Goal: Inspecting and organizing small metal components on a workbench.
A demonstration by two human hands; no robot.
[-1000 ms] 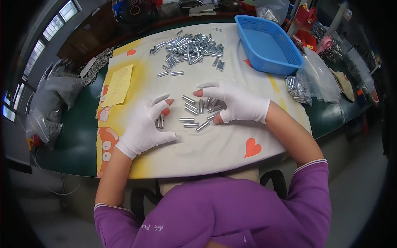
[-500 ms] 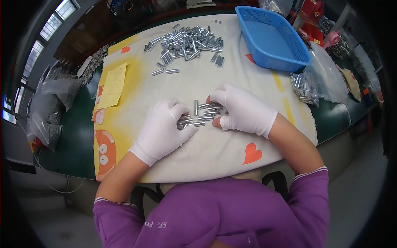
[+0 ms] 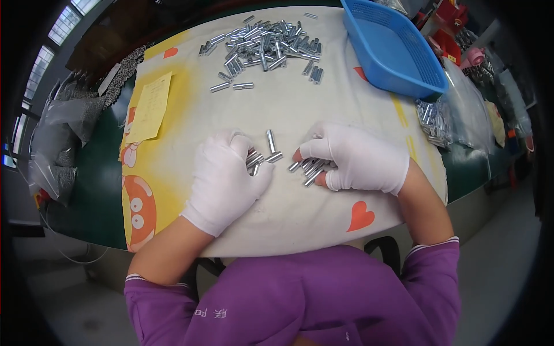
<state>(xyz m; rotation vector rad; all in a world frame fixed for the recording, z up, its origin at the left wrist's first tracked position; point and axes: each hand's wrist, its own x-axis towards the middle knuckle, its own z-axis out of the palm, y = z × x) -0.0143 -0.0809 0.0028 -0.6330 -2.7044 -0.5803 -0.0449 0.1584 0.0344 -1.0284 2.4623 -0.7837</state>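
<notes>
My left hand (image 3: 225, 176), in a white glove, is curled around a few short shiny metal cylinders (image 3: 253, 159) on the cloth. My right hand (image 3: 360, 158), also gloved with thumb and fingertip bare, closes on several more cylinders (image 3: 312, 169) lying side by side between thumb and fingers. In the gap between the hands, one loose cylinder (image 3: 270, 141) points away from me. Another cylinder (image 3: 274, 157) lies crosswise just below it, close to my left fingers. The palms hide part of both groups.
A heap of similar cylinders (image 3: 262, 46) lies on the far part of the pale cloth (image 3: 300, 225). At the far right stands a blue plastic basket (image 3: 395, 52); bagged cylinders (image 3: 433, 122) lie below it. A yellow paper slip (image 3: 151, 108) and grey filled bags (image 3: 63, 138) are at left.
The hands have moved apart, splitting the small group between them. My right hand has drawn its cylinders to the right; two loose ones stay nearer my left hand.
</notes>
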